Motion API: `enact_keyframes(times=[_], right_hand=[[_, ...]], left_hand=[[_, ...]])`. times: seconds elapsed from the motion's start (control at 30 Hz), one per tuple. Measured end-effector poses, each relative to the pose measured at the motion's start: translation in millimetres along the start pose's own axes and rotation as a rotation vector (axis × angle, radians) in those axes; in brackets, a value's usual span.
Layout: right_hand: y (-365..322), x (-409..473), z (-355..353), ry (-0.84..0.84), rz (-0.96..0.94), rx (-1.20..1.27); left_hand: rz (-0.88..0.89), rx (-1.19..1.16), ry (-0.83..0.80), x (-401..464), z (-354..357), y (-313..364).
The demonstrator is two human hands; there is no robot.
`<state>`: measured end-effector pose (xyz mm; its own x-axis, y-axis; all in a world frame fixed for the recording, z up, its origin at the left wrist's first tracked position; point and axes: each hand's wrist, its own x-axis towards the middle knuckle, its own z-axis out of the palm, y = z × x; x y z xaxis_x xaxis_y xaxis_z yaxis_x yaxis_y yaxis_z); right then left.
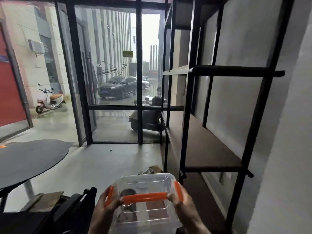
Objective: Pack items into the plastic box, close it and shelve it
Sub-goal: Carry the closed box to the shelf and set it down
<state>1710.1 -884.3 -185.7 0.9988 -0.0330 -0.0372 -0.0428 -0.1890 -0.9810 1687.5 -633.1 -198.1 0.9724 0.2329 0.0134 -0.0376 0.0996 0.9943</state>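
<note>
Glass door (108,73) ahead, lettering unreadable; shelf (207,146) up-right of my grip. Left hand (108,205) and right hand (179,200) clasp the lidded box (143,184), fingers curled over its orange clips.

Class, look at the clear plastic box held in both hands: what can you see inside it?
Through the lid of the plastic box, a dark, roundish item shows near the left, blurred beyond naming. The orange latch, left hand and right hand cover the rest.

Dim interior — daylight glares through the glass wall (118,65); edges bend, blurred.
</note>
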Motion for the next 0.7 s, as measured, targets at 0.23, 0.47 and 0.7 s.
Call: enact_keyframes(times=[0.23, 0.47, 0.7], right_hand=[[-5, 198, 64, -0.081, -0.020, 0.018], [-33, 399, 132, -0.049, 0.011, 0.051], [-49, 566, 162, 0.003, 0.022, 0.104]], left_hand=[[-0.031, -0.103, 0.094, 192, -3, -25], [-0.054, -0.104, 0.080, 420, -16, -21], [-0.075, -0.032, 0.040, 615, 4, -17]])
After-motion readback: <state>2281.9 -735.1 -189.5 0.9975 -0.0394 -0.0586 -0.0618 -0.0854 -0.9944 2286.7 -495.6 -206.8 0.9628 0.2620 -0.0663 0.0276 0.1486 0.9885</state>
